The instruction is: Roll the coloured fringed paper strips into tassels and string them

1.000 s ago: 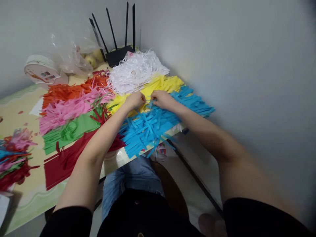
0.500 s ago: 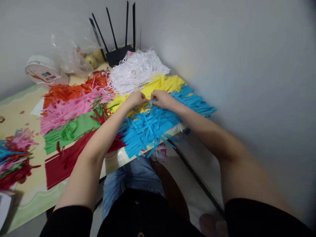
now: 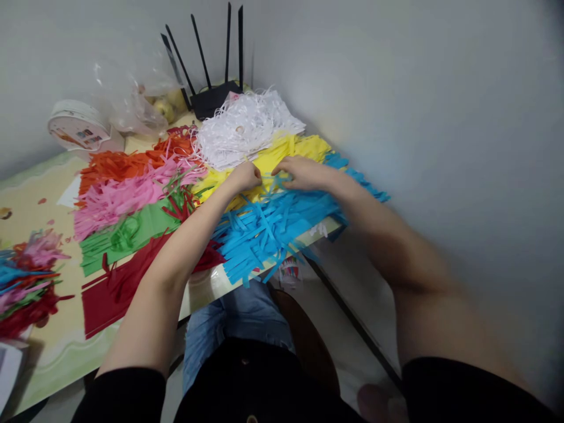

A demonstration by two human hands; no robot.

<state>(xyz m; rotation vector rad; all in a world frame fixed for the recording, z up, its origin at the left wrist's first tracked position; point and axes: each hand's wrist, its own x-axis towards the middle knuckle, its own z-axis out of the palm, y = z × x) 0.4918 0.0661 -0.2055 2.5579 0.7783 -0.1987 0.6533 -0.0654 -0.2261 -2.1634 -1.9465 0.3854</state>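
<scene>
Blue paper strips (image 3: 264,226) lie in a fringed heap at the table's front right edge. Over the border between them and the yellow strips (image 3: 304,148) are both hands. My left hand (image 3: 249,176) has its fingers curled together; what is between them is too small to make out. To its right, my right hand (image 3: 297,173) has its fingers apart over the blue and yellow strips, nothing clearly held. A thin blue strip shows between the two hands.
White shredded paper (image 3: 247,126) lies behind, near a black router (image 3: 211,101). Orange (image 3: 118,165), pink (image 3: 127,191), green (image 3: 132,229) and dark red strips (image 3: 106,305) lie left. A mixed bundle (image 3: 30,282), a white container (image 3: 79,126) and bagged fruit (image 3: 164,110) are farther left.
My right hand has moved to the right, away from my left hand, and its fingers have spread. My left hand has barely shifted.
</scene>
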